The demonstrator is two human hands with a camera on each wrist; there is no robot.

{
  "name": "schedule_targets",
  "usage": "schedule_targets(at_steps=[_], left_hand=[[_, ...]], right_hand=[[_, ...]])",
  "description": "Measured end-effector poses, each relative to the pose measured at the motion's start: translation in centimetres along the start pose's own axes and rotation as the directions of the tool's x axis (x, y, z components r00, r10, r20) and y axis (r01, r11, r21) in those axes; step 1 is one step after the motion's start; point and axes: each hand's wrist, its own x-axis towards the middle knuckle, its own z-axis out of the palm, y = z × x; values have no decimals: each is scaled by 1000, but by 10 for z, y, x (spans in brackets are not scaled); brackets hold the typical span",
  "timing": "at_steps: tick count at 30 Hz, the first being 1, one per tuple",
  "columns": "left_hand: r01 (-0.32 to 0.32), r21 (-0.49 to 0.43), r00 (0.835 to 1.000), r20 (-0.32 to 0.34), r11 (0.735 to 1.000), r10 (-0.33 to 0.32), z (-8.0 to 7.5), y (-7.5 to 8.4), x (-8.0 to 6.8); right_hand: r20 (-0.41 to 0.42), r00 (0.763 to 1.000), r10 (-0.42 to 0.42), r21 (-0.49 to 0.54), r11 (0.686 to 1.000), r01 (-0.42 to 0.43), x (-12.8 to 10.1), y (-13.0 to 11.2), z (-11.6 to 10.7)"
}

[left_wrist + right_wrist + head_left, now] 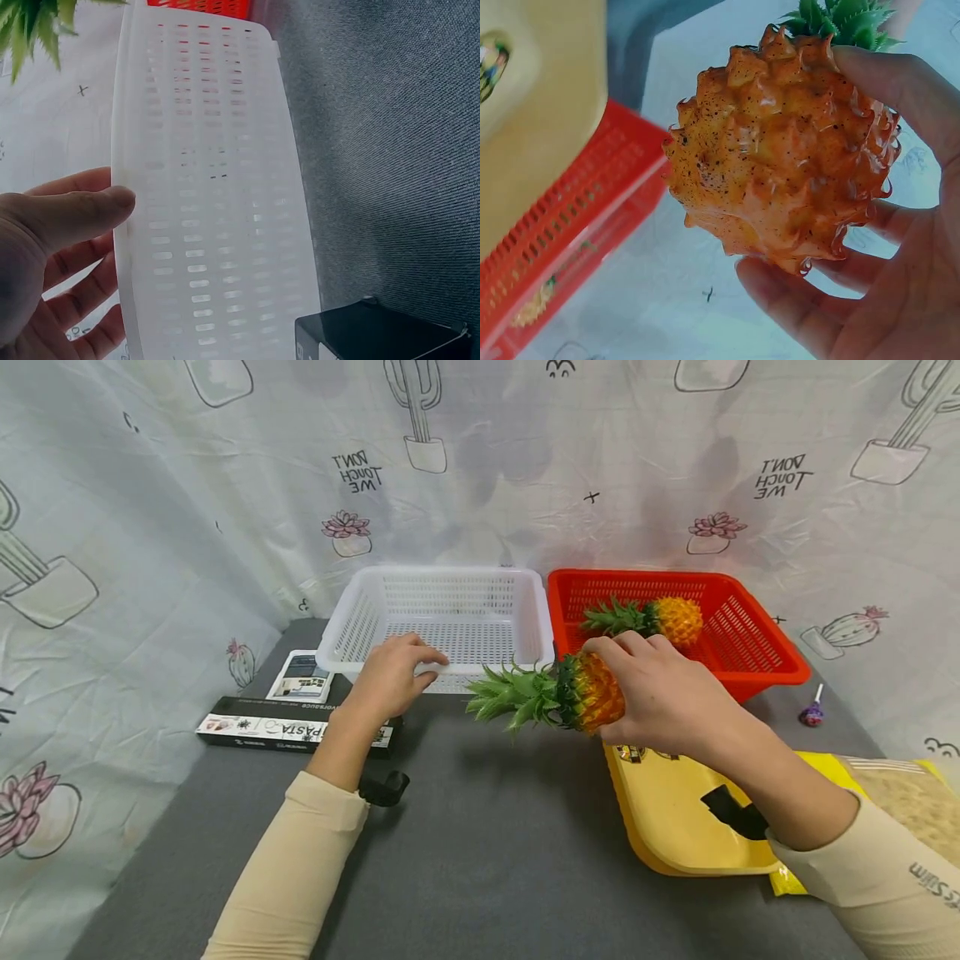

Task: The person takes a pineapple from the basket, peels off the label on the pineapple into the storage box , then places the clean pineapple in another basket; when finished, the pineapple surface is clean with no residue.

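Note:
My right hand (656,693) grips a pineapple (592,693) by its orange, spiky body, with the green leaf crown (517,693) pointing left. It is held in the air in front of the two baskets. The right wrist view shows the thumb on one side of the body (772,150) and the fingers on the other. My left hand (393,677) is at the near rim of a white plastic basket (543,610), thumb (90,214) on the outer side and fingers behind the rim. Another pineapple (678,620) lies in the red basket (765,643).
A yellow tray (682,810) stands below my right forearm, beside a yellow bag (900,785). A lollipop (812,712) lies right of the red basket. On the left are a black pasta box (262,724) and a white packet (302,675). A printed curtain (510,460) hangs behind the baskets.

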Motion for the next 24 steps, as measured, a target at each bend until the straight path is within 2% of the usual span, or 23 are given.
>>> schedule_targets(at_steps=[6,16,21,24], left_hand=[[1,2,1000,-11,1000,-1,1,-3,-2],[9,11,1000,-8,1000,-9,0,-2,2],[30,9,1000,5,1000,-30,0,0,3],[21,8,1000,2,1000,-21,0,1,3]], right_hand=[[7,1000,22,-1,1000,-22,3,14,-6],[22,999,46,54,997,-47,11,49,-19],[35,998,60,2,998,-60,17,71,-24],[42,996,73,-26,997,-72,21,85,-26]])
